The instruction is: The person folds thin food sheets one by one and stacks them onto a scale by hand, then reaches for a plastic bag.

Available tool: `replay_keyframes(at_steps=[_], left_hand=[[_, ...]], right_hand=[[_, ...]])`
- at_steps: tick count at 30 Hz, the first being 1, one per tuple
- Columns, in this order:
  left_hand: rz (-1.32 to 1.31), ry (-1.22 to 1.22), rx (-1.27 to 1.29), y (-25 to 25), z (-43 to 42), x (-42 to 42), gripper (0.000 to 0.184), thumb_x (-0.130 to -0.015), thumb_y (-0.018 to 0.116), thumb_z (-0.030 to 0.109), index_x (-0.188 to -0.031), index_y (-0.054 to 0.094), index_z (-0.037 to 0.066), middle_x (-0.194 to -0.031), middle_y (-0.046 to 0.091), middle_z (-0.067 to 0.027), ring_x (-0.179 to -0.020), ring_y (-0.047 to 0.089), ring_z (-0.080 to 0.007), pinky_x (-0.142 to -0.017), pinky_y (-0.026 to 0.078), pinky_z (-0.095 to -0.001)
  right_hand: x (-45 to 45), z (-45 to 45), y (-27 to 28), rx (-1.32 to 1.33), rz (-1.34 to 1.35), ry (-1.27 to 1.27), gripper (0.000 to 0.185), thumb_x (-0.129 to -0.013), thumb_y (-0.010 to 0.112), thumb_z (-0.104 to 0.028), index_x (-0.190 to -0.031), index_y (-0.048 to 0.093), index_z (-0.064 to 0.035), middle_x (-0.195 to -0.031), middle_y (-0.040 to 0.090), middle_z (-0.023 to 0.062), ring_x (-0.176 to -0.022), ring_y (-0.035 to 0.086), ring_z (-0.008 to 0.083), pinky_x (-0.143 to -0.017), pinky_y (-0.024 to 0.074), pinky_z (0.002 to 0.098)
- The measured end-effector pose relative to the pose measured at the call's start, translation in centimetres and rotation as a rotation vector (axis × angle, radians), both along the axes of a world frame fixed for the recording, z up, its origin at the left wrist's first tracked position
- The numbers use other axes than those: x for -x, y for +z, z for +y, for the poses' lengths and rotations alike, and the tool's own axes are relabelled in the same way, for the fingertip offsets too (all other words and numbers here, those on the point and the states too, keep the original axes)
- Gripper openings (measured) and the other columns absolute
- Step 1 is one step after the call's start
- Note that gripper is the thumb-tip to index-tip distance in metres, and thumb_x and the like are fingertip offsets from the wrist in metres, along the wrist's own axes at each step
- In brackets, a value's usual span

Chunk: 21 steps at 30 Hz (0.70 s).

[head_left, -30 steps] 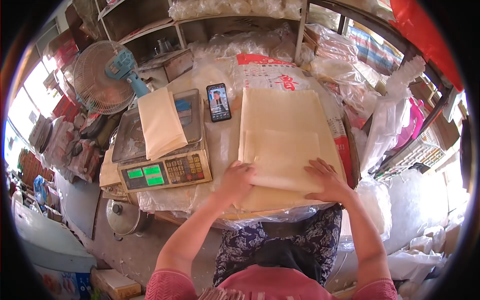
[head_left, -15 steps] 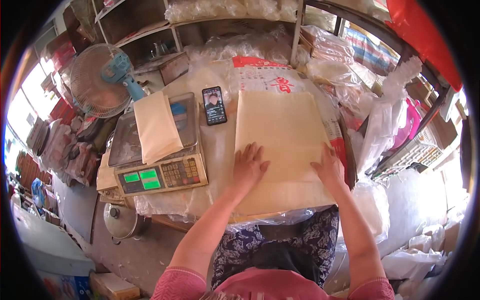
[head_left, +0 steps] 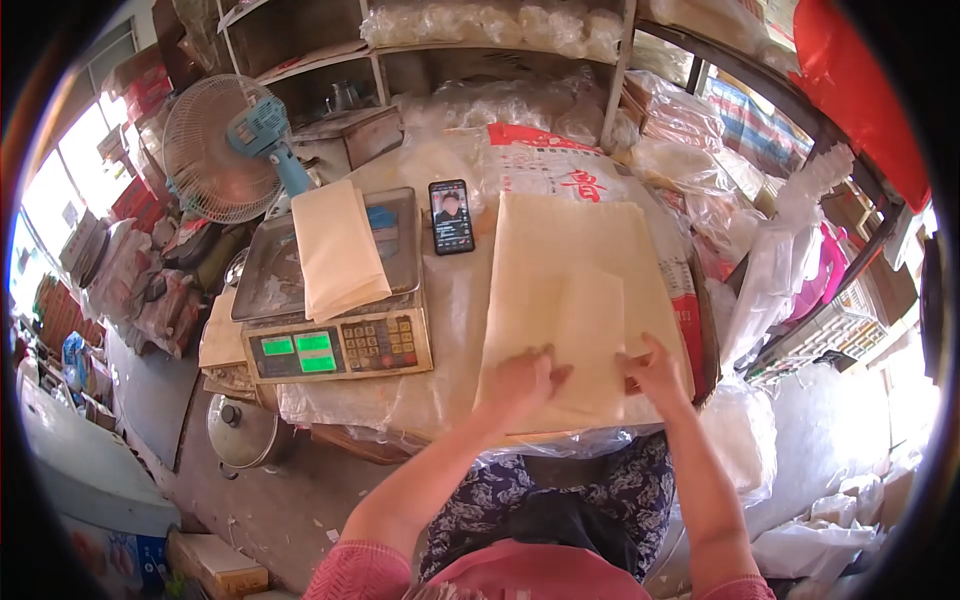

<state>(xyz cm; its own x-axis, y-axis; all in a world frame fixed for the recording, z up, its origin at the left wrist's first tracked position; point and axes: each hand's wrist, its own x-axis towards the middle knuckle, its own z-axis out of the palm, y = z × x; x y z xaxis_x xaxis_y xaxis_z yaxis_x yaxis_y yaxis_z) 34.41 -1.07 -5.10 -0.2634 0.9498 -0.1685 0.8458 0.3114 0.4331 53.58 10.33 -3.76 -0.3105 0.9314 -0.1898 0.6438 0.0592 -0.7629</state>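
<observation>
Cream-coloured thin sheets, perhaps paper (head_left: pixel 560 235), lie flat in a wide stack at the front of the table. On top, a narrower folded cream sheet (head_left: pixel 590 320) lies between my hands, its straight right edge showing. My left hand (head_left: pixel 525 380) rests at its left side with the fingers curled in and the thumb towards the middle. At the right edge my right hand (head_left: pixel 655 375) has its fingers bent and thumb close to them, pinching the sheet. The fingertips partly hide what each one grips.
Left of the stack stands a digital scale (head_left: pixel 340 350) with a folded cream bundle (head_left: pixel 338 250) on its pan. A phone (head_left: pixel 451 225) lies beside it. Behind are a fan (head_left: pixel 225 150) and a printed sack (head_left: pixel 550 165). A lidded pot (head_left: pixel 240 430) is on the floor.
Both hands have come nearer to me, their fingers going from spread flat to curled. A narrower folded sheet now shows between them. The whole view has shifted slightly.
</observation>
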Motion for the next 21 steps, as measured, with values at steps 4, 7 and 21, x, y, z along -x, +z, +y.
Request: replay_keyframes(at_steps=[4, 7, 21], left_hand=[[-0.864, 0.129, -0.378, -2.0, -2.2, -1.0, 0.055, -0.089, 0.062, 0.016, -0.139, 0.043, 0.004, -0.123, 0.060, -0.0116, -0.111, 0.059, -0.0209, -0.090, 0.048, -0.0308], [-1.335, 0.271, -0.751, 1.0, -4.8, 1.3, 0.073, -0.079, 0.061, -0.011, -0.145, 0.034, 0.004, -0.137, 0.052, -0.0082, -0.121, 0.052, -0.0169, -0.096, 0.044, -0.0291], [-0.725, 0.655, -0.872, 8.1, -9.5, 27.9, 0.063, -0.073, 0.059, -0.004, -0.135, 0.046, -0.004, -0.117, 0.061, -0.0128, -0.104, 0.061, -0.0198, -0.086, 0.049, -0.0297]], right_hand=[[3.8, -2.5, -1.7, 0.263, 0.717, 0.144, 0.055, -0.086, 0.066, -0.008, -0.136, 0.045, 0.0008, -0.113, 0.063, 0.0131, -0.094, 0.062, 0.0162, -0.079, 0.0513, 0.0303], [7.0, -4.7, 2.3, 0.328, 0.864, 0.311, 0.055, -0.090, 0.062, -0.006, -0.140, 0.040, 0.0010, -0.119, 0.060, 0.0165, -0.097, 0.063, 0.0175, -0.082, 0.0520, 0.0296], [2.9, -6.1, 0.3, 0.214, 0.425, 0.524, 0.035, -0.094, 0.060, -0.010, -0.125, 0.054, 0.0047, -0.106, 0.066, 0.0166, -0.086, 0.070, 0.0197, -0.072, 0.0546, 0.0280]])
